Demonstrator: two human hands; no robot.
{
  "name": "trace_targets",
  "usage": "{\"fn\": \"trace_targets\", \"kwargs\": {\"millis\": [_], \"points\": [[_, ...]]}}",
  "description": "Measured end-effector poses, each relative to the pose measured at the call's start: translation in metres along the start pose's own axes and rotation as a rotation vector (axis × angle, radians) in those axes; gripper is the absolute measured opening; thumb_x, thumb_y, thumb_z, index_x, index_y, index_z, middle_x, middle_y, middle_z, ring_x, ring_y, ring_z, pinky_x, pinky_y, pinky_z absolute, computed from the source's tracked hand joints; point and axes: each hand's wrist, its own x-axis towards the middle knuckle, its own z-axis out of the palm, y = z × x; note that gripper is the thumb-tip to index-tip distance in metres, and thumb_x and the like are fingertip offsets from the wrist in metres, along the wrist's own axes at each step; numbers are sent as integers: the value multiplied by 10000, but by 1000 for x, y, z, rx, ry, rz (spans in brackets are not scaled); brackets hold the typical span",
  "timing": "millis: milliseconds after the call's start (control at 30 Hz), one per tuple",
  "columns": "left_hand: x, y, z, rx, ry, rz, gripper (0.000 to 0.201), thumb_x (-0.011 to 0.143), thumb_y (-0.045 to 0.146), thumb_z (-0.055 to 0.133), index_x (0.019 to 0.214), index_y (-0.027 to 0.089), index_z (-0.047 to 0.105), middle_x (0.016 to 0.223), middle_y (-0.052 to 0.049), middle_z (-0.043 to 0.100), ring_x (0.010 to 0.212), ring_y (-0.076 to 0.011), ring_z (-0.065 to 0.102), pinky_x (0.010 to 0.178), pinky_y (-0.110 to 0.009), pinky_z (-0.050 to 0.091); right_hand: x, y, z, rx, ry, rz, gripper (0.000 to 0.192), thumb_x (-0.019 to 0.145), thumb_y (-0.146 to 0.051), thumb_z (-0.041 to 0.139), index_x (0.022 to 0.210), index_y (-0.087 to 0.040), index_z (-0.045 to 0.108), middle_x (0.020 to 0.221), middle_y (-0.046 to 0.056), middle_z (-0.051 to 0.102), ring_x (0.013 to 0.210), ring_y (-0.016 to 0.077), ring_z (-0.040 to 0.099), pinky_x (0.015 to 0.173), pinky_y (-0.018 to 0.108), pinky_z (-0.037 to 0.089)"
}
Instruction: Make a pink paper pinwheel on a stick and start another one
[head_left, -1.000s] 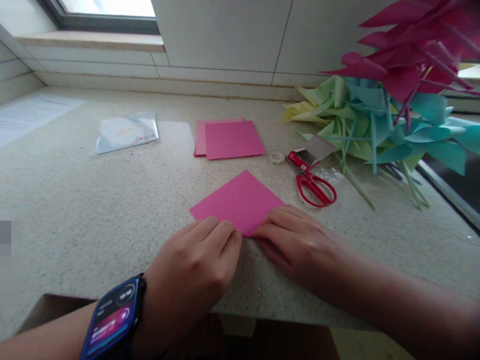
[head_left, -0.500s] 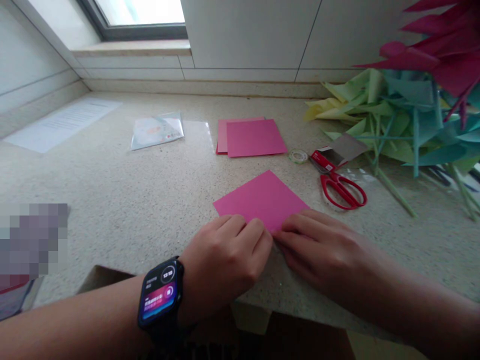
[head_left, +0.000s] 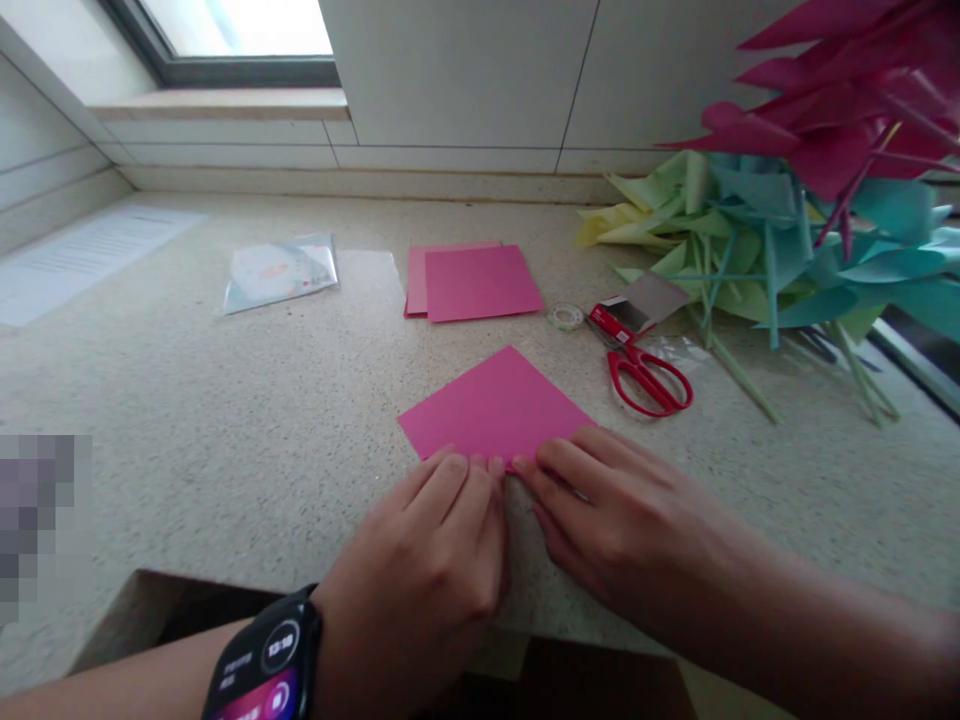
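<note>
A sheet of pink paper [head_left: 499,405] lies on the counter, turned so one corner points away from me. Its near edge is rolled or folded up a little under my fingertips. My left hand [head_left: 435,540], with a black smartwatch [head_left: 262,660] on the wrist, has its fingers closed on that near edge, left of the middle. From the right, my right hand [head_left: 626,500] pinches the same edge, its fingertips almost touching the left ones. The fingers hide most of the folded part.
Behind the sheet lie a stack of pink paper squares [head_left: 484,285], a roll of tape [head_left: 565,317], red-handled scissors [head_left: 651,383] and a small red box [head_left: 616,318]. Paper flowers [head_left: 750,215] fill the right back. A plastic packet [head_left: 283,272] and a printed sheet [head_left: 90,250] lie at left.
My left hand has turned and shifted, its fingertips now further along the paper's near edge. Both hands stay on the paper. The whole view has shifted, with things appearing further left.
</note>
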Motion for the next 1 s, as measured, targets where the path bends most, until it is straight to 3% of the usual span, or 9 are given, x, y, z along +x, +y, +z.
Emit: {"fn": "trace_targets", "kwargs": {"millis": [333, 567, 800, 1000], "points": [[2, 5, 8, -70, 51, -117, 418, 981, 275, 441, 1206, 6, 668, 1115, -192, 683, 996, -321, 610, 879, -467, 548, -5, -10, 4, -150, 6, 49, 223, 877, -240, 631, 1042, -132, 735, 1025, 104, 693, 839, 274, 563, 711, 447, 470], [1, 8, 8, -113, 26, -184, 483, 958, 387, 497, 1232, 16, 642, 1076, -185, 658, 981, -326, 580, 863, -494, 555, -6, -13, 3, -106, 76, 119, 403, 882, -357, 641, 1157, -72, 713, 1080, 136, 718, 928, 306, 579, 819, 463, 493], [-3, 11, 13, -129, 45, -131, 509, 972, 309, 476, 1363, -11, 543, 1250, -205, 628, 1127, -337, 549, 972, -482, 505, -6, -14, 6, -42, 39, 117, 380, 854, -300, 617, 1145, -67, 695, 1082, 165, 699, 930, 309, 587, 834, 472, 526], [3, 4, 9, -237, -34, -119, 525, 936, 346, 531, 1346, 20, 562, 1228, -179, 640, 1078, -319, 573, 952, -468, 515, -1, 1, -4, 101, 0, 160, 321, 896, -269, 540, 1113, -90, 694, 1019, 160, 679, 930, 298, 582, 876, 492, 516]]}}
